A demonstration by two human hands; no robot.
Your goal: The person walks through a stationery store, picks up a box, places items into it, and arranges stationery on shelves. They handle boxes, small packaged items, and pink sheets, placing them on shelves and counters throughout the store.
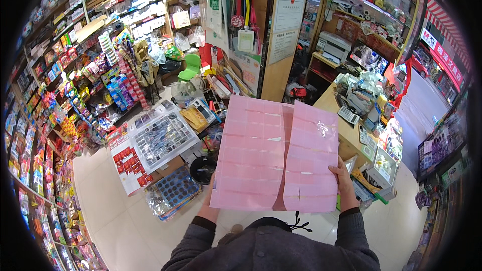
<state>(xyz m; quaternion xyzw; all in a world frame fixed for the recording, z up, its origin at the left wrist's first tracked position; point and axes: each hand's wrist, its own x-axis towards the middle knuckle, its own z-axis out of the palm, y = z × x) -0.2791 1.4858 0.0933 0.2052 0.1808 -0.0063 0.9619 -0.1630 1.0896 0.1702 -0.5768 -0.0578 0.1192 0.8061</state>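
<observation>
Spread in front of my chest is a large pink card sheet (251, 158), faintly marked in a grid. Rows of darker strips and small whitish torn patches cross it. Its right panel (311, 158) stands apart from the left one along a darker vertical gap; whether they are one folded piece I cannot tell. My right hand (342, 177) grips the right edge, thumb on the front and fingers behind. At the lower left edge is my left hand (211, 195), its fingers mostly hidden behind the card.
Left of me lie a clear compartment tray (162, 135), a card with red packets (130, 162), a blue tray of round pieces (177, 186) and a black bowl (203, 169). A cluttered wooden counter (327, 101) stands at right. Packed shelves (49, 150) line the left; a green chair (190, 67) is ahead.
</observation>
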